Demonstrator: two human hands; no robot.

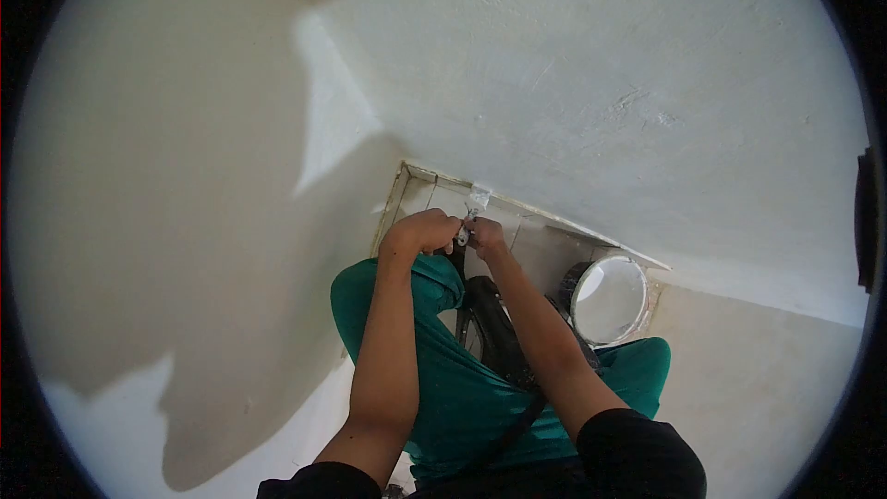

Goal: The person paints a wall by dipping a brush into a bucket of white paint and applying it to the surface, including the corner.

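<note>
Low in front of me, my left hand (427,232) and my right hand (484,235) almost meet, both with curled fingers. Between them shows a small whitish-grey piece (465,233), too small to name; the fingers of both hands seem closed on it. Just beyond the hands, a pale translucent patch (479,195) lies at the foot of the wall. Tiled floor (531,254) shows under and beside the hands. My fingertips are partly hidden by my own knuckles.
To the right stands a round bucket (612,299) with a whitish inside. Two pale walls (591,111) meet in a corner ahead, with a low edging strip (554,215) along the floor. My green-trousered knees (370,300) are bent; a black object (497,328) lies between them.
</note>
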